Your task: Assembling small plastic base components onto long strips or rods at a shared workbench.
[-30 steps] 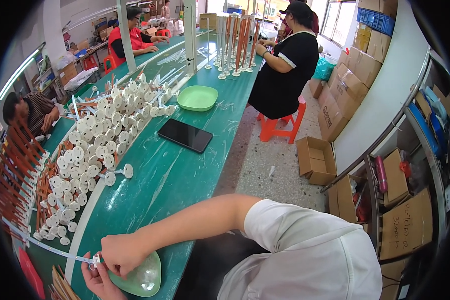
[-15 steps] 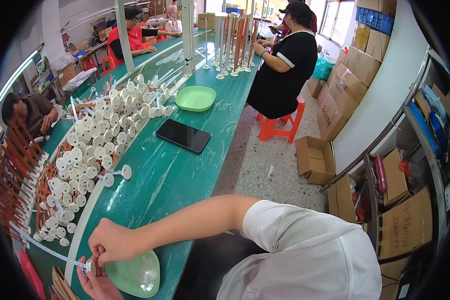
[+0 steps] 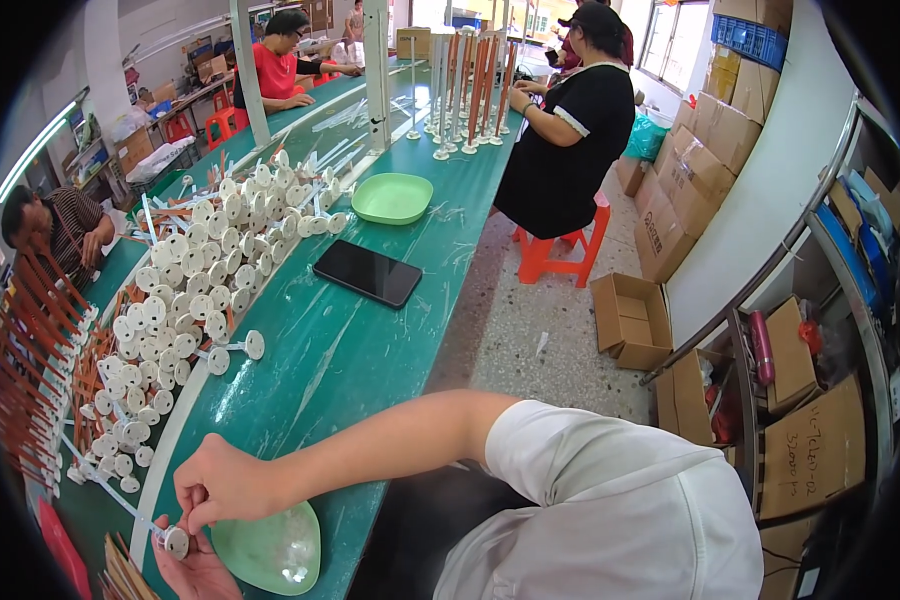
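Note:
My right hand (image 3: 220, 485) pinches a small white round disc (image 3: 176, 540) on the end of a thin clear rod (image 3: 110, 490), low at the left of the green table (image 3: 350, 350). My left hand (image 3: 192, 570) is underneath, mostly hidden, fingers curled up to the same disc. A pale green shallow dish (image 3: 270, 550) lies just right of both hands. A big heap of white disc-ended rods (image 3: 185, 290) covers the table beyond.
A black phone (image 3: 368, 272) lies flat mid-table, a second green dish (image 3: 393, 197) farther on. Upright rods stand at the far end. A seated person in black (image 3: 570, 130) is at the right side, others at the left. Cardboard boxes (image 3: 630, 320) line the floor.
My right hand has drawn slightly left and nearer, bringing the rod's disc end down over the dish's left edge, with my left hand closing in under it.

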The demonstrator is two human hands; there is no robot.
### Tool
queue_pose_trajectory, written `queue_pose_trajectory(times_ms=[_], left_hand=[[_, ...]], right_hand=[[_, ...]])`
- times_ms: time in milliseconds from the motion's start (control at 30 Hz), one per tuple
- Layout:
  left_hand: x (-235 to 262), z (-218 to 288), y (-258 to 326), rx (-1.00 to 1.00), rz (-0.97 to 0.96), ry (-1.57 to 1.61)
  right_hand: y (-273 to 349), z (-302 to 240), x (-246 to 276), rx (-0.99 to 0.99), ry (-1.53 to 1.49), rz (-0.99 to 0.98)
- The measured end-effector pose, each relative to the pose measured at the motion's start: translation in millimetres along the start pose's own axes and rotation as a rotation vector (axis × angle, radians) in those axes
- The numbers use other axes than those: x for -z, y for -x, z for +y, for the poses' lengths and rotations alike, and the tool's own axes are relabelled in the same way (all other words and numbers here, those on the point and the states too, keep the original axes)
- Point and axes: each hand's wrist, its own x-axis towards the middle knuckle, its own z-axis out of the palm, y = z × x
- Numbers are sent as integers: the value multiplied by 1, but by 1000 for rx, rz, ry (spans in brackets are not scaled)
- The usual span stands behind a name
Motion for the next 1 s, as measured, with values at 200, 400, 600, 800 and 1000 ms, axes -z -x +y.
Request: queue_pose_trajectory(times_ms=[200, 400, 600, 800, 1000], left_hand=[[-3, 1, 0, 25, 37, -68], [-8, 0, 0, 0, 28, -145], [-4, -2, 1, -53, 62, -248], [4, -2, 0, -110, 185, -334], [6, -2, 1, -156, 120, -336]], right_hand=[[1, 1, -2, 32, 16, 31], [1, 3, -2, 16, 5, 38], [1, 6, -4, 23, -13, 24], [2, 10, -6, 87, 78, 42], [1, 18, -9, 117, 149, 58]])
